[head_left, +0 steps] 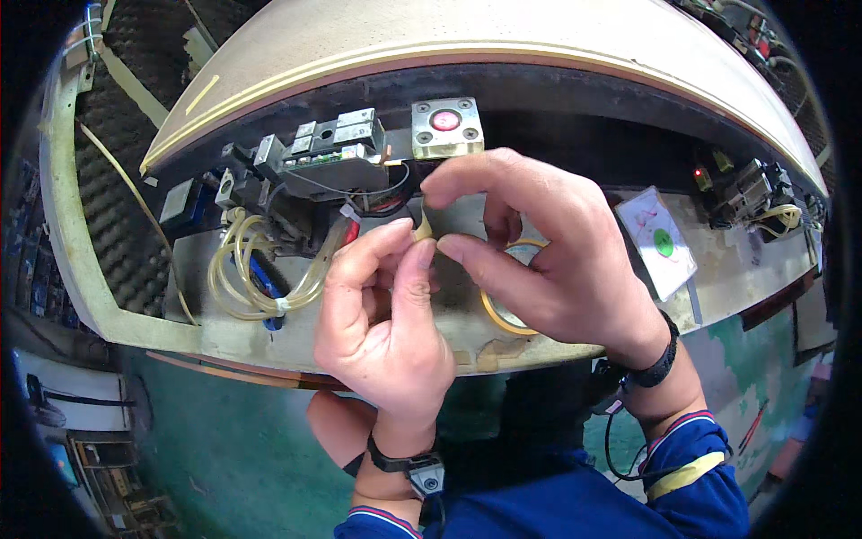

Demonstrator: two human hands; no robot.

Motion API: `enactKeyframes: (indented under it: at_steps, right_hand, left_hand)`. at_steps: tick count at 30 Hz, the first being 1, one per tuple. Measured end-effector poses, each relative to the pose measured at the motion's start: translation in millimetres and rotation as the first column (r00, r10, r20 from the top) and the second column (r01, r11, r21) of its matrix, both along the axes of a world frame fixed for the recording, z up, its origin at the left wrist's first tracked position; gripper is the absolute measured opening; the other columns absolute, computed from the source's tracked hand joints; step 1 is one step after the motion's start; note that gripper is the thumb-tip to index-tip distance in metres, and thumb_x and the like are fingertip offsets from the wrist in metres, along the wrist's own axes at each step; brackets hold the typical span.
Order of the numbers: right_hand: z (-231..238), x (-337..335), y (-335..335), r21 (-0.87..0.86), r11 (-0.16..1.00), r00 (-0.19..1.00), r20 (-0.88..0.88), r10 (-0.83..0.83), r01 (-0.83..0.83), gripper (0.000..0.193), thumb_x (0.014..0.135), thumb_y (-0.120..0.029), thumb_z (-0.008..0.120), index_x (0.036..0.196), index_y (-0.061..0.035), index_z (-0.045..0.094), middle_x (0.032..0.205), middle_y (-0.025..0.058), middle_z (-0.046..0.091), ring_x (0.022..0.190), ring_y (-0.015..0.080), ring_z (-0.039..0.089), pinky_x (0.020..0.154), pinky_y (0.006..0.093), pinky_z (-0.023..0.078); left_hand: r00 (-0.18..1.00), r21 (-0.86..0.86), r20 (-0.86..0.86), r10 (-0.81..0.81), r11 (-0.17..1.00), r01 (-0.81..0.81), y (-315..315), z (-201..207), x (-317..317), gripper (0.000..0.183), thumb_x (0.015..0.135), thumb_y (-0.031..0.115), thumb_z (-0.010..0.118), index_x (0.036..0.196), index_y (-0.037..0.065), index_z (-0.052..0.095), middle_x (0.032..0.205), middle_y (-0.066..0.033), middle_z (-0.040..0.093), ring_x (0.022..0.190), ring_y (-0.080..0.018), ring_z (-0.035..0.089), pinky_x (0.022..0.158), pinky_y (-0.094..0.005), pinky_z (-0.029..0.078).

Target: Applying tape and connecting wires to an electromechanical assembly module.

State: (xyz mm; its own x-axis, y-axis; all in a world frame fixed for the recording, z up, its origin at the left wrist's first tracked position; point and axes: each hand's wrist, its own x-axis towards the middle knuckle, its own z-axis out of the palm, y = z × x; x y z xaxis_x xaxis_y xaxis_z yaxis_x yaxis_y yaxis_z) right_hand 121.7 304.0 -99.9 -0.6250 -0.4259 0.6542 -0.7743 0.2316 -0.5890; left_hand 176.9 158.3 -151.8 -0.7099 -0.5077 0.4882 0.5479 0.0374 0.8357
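My left hand (391, 314) is closed in a pinch, with thumb and forefinger on a small strip of yellowish tape (423, 228). Close beside it, my right hand (561, 242) has its forefinger and thumb apart. The right thumb tip comes up to the left thumb and the strip's lower end; whether it touches the strip I cannot tell. Below the right hand a roll of yellow tape (494, 312) lies flat on the bench, partly covered by that hand.
A metal block with a red round button (444, 120) stands behind my hands. To the left are a grey valve unit (337, 157) and coiled clear tubing (235, 274). A card with a green dot (657, 242) lies right, on the bench (575, 355). A large pale curved panel (431, 27) spans the back.
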Motion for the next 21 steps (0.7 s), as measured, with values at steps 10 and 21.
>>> enactKeyframes:
  at_steps: [10, 21]
  right_hand:
    - [7, 3, -2, -0.092, 0.996, 1.0, -0.001, 0.013, -0.013, 0.031, 0.086, 0.007, 0.077, 0.115, -0.0015, 0.075, 0.116, 0.011, 0.075, 0.075, 0.0104, 0.064, 0.063, 0.025, 0.049]
    - [9, 0, 1, 0.05, 0.999, 0.992, -0.122, 0.015, -0.009, 0.016, 0.086, 0.005, 0.08, 0.1, -0.0031, 0.077, 0.094, 0.0088, 0.075, 0.076, 0.0164, 0.069, 0.064, 0.027, 0.052]
  left_hand:
    - [0.99, 0.044, -0.075, -0.121, 0.991, 0.124, -1, 4, 2, 0.017, 0.098, -0.01, 0.075, 0.112, -0.003, 0.07, 0.114, -0.0103, 0.072, 0.089, -0.0107, 0.068, 0.081, -0.0247, 0.057]
    - [0.98, 0.007, -0.128, -0.155, 0.988, 0.157, -7, -2, -1, 0.021, 0.094, -0.012, 0.078, 0.111, -0.002, 0.07, 0.111, -0.0109, 0.073, 0.092, -0.0118, 0.068, 0.083, -0.0257, 0.058]
